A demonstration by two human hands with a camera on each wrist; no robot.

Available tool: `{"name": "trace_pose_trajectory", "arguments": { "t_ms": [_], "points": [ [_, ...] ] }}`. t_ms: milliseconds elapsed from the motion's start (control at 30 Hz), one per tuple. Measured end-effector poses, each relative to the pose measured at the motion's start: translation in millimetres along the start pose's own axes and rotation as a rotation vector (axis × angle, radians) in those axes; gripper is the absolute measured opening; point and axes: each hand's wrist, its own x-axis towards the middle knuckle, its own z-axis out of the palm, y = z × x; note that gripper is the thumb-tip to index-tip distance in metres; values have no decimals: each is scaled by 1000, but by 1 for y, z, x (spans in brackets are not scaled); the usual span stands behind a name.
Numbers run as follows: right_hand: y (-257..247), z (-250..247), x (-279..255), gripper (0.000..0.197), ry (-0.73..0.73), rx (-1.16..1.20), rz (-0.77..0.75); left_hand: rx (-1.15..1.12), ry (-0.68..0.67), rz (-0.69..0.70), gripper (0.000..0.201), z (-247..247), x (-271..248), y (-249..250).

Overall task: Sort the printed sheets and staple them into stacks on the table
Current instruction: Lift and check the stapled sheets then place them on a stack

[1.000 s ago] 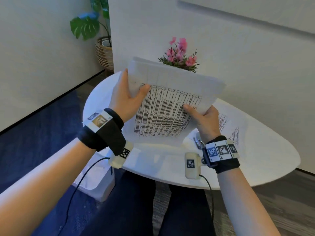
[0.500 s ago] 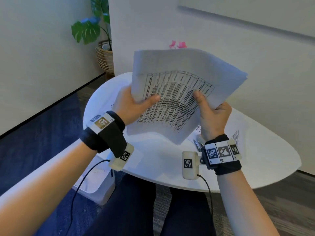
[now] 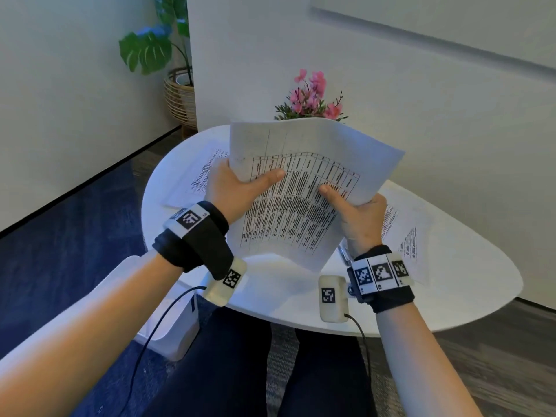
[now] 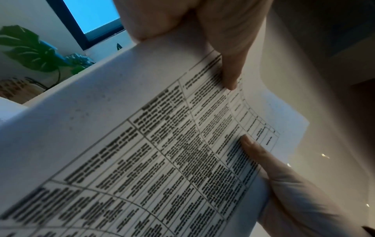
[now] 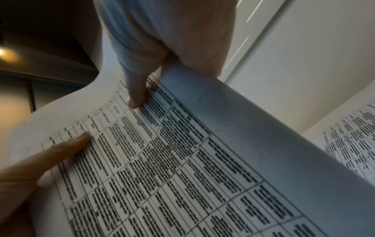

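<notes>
Far left by the wall: a plant (image 3: 147,52) in a wicker basket (image 3: 179,97) on the floor; a white box (image 3: 171,329) sits on the floor just under the table (image 3: 451,281) edge. On the table's left side, one printed sheet (image 3: 195,179) lies flat. Left hand (image 3: 231,191) pinches the held stack (image 3: 301,200) at its left edge, thumb (image 3: 267,179) flat across the printed table on top, the other fingers behind the paper, out of sight. Stack is up off the table, held between both hands above its middle, bowed, top edge tilted away toward the pink flowers (image 3: 310,97) at the back. More than one sheet in it: a second sheet's edge shows offset at the top left; count unclear. Right hand (image 3: 361,218) pinches the stack's right edge the same way, thumb (image 3: 331,192) on the print, fingers behind. Wrist views agree: both thumbs (image 4: 229,61) (image 5: 138,89) press the top face. Below the right wrist, a small metal item (image 3: 344,254) lies on the table, mostly hidden; can't tell what it is. Right of that, more sheets (image 3: 406,233) lie flat on the table, overlapping.
</notes>
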Motion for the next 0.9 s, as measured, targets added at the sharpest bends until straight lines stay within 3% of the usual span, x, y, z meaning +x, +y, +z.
{"name": "trace_pose_trajectory", "arguments": {
  "t_ms": [200, 400, 533, 733, 833, 900],
  "points": [
    [21, -6, -4, 19, -69, -126, 148, 123, -10, -142, 29, -7, -1, -39],
    [29, -8, -3, 16, -82, -194, 143, 136, 19, -260, 32, -4, -8, -72],
    [35, -4, -9, 22, -116, -233, 176, 174, 22, -257, 28, 0, -11, -79],
    [40, -1, -3, 43, -30, -250, 198, 199, 46, -205, 31, -3, -6, -78],
    [47, 2, -9, 30, -102, -305, 274, 286, -6, -278, 35, -5, -10, -86],
    [51, -5, -4, 52, -186, -430, 293, 341, -57, -311, 34, -8, -5, -83]
  ]
}}
